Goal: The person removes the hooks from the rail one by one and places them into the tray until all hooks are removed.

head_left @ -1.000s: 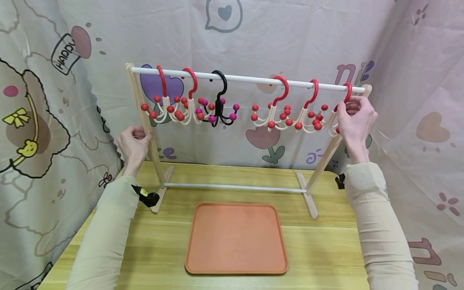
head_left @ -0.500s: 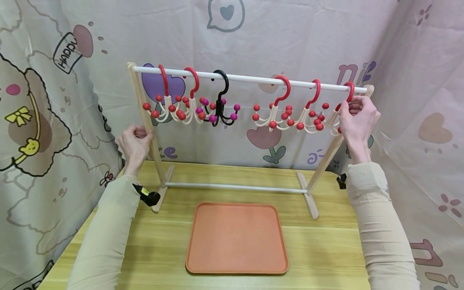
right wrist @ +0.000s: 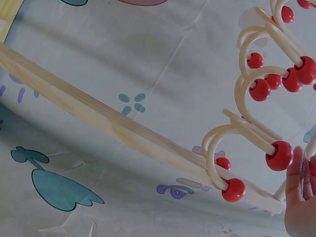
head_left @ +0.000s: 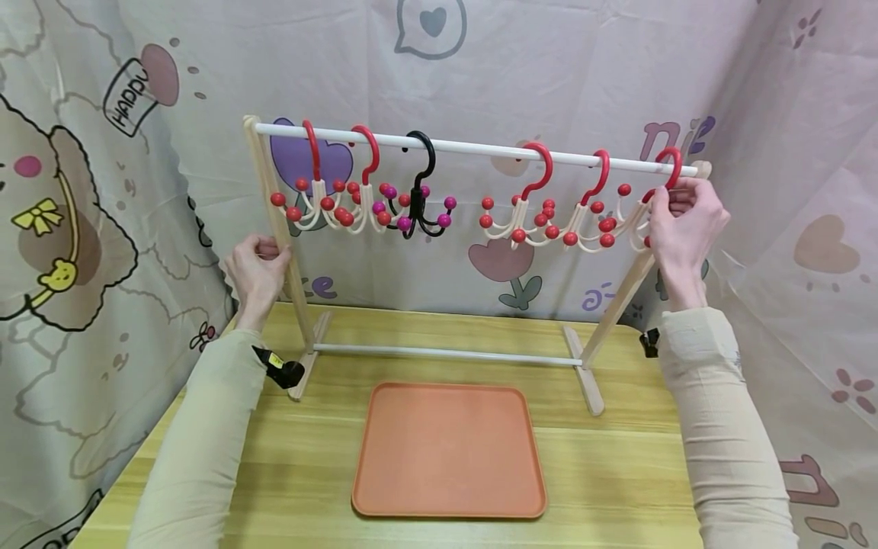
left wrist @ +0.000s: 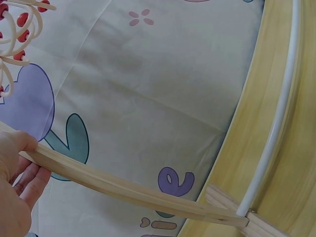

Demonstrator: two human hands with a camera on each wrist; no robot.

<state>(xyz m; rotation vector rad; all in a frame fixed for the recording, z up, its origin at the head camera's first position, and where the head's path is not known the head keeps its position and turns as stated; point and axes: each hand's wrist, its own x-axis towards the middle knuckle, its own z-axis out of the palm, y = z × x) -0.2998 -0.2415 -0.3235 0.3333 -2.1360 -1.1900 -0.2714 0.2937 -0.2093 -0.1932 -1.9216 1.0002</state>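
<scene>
In the head view my left hand (head_left: 255,273) grips the left wooden post (head_left: 295,297) of a rack; the left wrist view shows its thumb and fingers around that post (left wrist: 123,185). My right hand (head_left: 691,229) pinches the rightmost hanger (head_left: 678,168), which has a red hook, cream prongs and red ball tips, near the base of its hook. That hook still lies over the white top bar (head_left: 473,148), close to the right end. Several similar red-hooked hangers (head_left: 546,171) hang along the bar. One black hanger (head_left: 417,200) with magenta balls is among them. My right fingertips are partly hidden.
An orange-brown tray (head_left: 449,450) lies on the wooden table (head_left: 617,473) in front of the rack. A lower white rod (head_left: 446,353) joins the rack's feet. Printed curtain (head_left: 583,61) encloses the back and sides.
My right hand has shifted slightly right, and the rightmost hanger has tilted and moved along with it. The left hand keeps its grip on the post. The view has drifted a little.
</scene>
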